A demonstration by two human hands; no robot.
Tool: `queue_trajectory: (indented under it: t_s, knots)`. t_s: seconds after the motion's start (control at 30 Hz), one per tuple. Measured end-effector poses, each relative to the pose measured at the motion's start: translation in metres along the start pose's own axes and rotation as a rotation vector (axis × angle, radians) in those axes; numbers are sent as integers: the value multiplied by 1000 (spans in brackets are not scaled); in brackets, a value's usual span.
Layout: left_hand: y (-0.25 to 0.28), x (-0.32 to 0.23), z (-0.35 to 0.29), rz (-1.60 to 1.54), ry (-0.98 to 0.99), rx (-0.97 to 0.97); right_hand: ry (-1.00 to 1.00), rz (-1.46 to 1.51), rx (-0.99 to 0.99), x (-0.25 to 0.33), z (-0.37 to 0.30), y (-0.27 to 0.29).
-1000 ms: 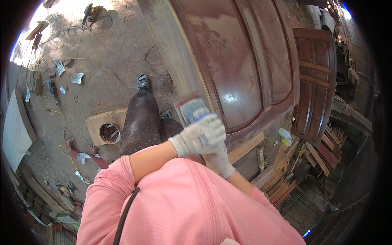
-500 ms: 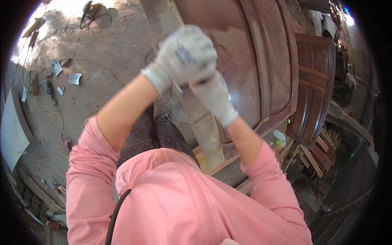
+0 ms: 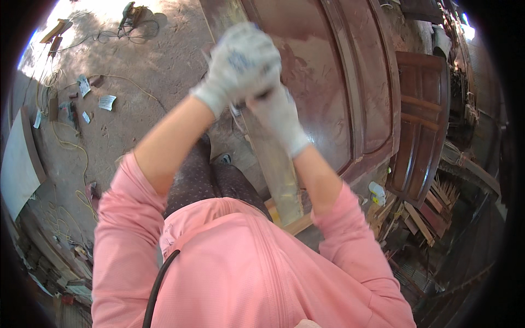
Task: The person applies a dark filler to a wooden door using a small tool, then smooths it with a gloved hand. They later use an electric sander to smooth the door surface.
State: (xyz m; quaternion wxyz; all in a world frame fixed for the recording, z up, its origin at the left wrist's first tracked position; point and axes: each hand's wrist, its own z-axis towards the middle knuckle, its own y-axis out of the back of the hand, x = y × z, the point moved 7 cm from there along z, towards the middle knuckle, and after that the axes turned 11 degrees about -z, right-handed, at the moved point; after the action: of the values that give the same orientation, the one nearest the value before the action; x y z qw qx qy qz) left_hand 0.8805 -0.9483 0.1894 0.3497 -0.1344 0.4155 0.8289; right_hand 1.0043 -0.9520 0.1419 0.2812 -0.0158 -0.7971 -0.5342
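My left hand (image 3: 240,63), in a white work glove, is closed and blurred by motion. Pressed up against it is my right hand (image 3: 277,116), gloved alike, with fingers curled. A small dark and metallic bit shows between and below them, but the gloves hide what they grip. Both hands are over the near edge of a large brown panelled wooden door (image 3: 306,71). Along that edge runs a paler, scuffed strip of wood (image 3: 279,175). My legs stand close beside it.
A second panelled door (image 3: 418,126) leans at the right, near a white bottle (image 3: 376,189) and wood offcuts (image 3: 418,221). On the floor at left lie a corded power tool (image 3: 127,16), cables (image 3: 82,150), paper sheets (image 3: 106,102) and a pale board (image 3: 21,164).
Both hands have shifted together slightly left and farther along the door's edge, still joined. The whole view has also moved a little.
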Motion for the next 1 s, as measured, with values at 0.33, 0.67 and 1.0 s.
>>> queue_trajectory:
  t_s: [0.33, 0.67, 1.0]
  knots:
    - [-33, -120, -71, -281, 64, 188, 23, -79, -66, -55, -145, -13]
    - [14, 60, 53, 30, -51, -42, 82, -74, -101, 28, 83, 16]
    - [23, 55, 37, -6, 0, -31, 88, -86, -23, 33, 73, 5]
